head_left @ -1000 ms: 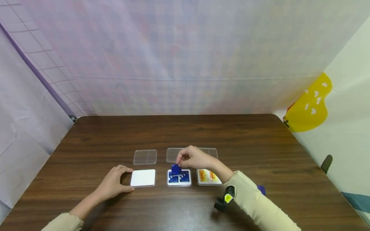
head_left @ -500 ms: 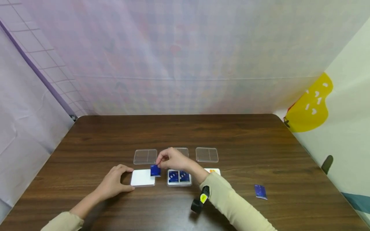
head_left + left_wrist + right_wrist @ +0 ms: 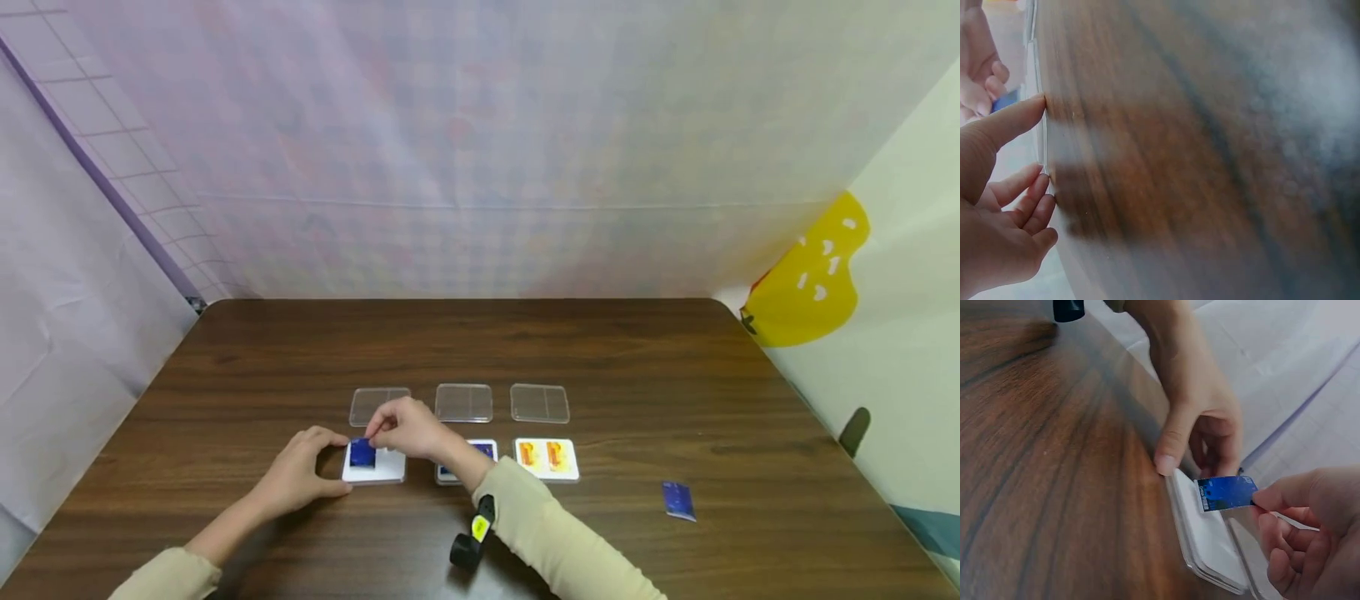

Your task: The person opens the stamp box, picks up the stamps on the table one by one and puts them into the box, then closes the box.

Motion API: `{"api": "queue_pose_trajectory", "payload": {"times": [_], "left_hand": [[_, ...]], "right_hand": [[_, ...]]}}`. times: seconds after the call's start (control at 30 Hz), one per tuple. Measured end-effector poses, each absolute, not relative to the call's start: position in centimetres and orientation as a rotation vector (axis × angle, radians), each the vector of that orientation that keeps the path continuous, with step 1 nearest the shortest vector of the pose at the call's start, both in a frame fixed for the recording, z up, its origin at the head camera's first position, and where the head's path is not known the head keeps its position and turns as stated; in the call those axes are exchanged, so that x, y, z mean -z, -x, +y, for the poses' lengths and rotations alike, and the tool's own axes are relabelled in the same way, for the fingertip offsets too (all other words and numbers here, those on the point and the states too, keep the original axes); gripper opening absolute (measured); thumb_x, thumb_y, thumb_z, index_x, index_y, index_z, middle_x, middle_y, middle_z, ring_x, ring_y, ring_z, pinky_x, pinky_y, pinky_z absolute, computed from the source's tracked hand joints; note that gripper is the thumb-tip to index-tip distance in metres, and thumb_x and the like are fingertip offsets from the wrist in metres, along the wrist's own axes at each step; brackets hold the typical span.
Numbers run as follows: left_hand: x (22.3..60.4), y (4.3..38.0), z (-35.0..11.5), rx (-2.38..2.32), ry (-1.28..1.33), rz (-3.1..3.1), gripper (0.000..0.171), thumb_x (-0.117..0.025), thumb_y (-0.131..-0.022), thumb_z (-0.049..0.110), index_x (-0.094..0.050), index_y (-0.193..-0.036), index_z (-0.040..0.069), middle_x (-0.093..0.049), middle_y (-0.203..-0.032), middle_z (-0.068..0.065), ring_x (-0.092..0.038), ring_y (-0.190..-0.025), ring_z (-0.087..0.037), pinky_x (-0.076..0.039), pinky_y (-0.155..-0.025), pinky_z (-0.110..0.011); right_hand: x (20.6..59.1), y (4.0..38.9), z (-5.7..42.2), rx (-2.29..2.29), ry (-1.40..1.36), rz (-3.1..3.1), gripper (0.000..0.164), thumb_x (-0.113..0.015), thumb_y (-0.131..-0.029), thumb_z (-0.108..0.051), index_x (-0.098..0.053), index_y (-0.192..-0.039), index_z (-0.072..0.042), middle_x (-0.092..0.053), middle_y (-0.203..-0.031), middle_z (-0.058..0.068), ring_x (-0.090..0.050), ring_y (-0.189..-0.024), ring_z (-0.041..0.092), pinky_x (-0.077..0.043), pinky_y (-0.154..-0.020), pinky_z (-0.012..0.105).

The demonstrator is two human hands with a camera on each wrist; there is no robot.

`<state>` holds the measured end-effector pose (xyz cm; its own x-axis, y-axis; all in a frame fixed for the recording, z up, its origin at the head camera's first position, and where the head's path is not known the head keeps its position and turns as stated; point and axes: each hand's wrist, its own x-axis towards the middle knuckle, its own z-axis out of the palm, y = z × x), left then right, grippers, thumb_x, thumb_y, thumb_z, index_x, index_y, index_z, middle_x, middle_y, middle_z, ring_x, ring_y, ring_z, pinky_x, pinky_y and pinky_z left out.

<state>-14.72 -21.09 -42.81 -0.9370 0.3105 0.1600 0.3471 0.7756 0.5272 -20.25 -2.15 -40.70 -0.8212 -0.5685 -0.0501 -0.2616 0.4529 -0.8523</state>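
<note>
White case (image 3: 388,468) gripped by left fingers (image 3: 1019,122), blue packet (image 3: 1227,493) pinched over it by right fingers (image 3: 1288,490), orange packets (image 3: 557,457) in rightmost case (image 3: 573,463)

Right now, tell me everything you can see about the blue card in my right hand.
The blue card is a small, thin, flat rectangle, glossy-looking, with pale print near one end. Your right hand pinches it near a corner, over the left part of the leftmost white-topped case. Whether card and case touch, I can't tell.
</note>
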Motion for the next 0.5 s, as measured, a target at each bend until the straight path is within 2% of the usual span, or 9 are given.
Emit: {"api": "queue_pose_trajectory", "payload": {"times": [0.2, 0.5], "left_hand": [[42.7, 14.6, -21.0, 0.902, 0.528, -2.911, 0.054, -0.083, -0.059, 0.022, -0.062, -0.103, -0.001, -0.058, -0.101, -0.011, -0.051, -0.098, -0.033, -0.043, -0.084, -0.050], [42.6, 14.5, -21.0, 0.911, 0.522, -2.915, 0.054, -0.083, -0.059, 0.021, -0.062, -0.104, -0.001, -0.058, -0.101, -0.010, -0.051, -0.099, -0.032, -0.043, -0.085, -0.050]], "right_hand": [[41.5, 20.0, -3.1, 1.106, 0.740, 2.639, 0.006, -0.069, -0.074, -0.009, -0.069, -0.076, -0.015, -0.062, -0.067, -0.009, -0.048, -0.057, 0.000, -0.038, -0.054, 0.014], [42.4, 19.8, -3.8, 0.885, 0.809, 2.858, 0.007, -0.067, -0.072, -0.014, -0.069, -0.075, -0.020, -0.062, -0.064, -0.014, -0.047, -0.055, -0.004, -0.036, -0.052, 0.013]]}}
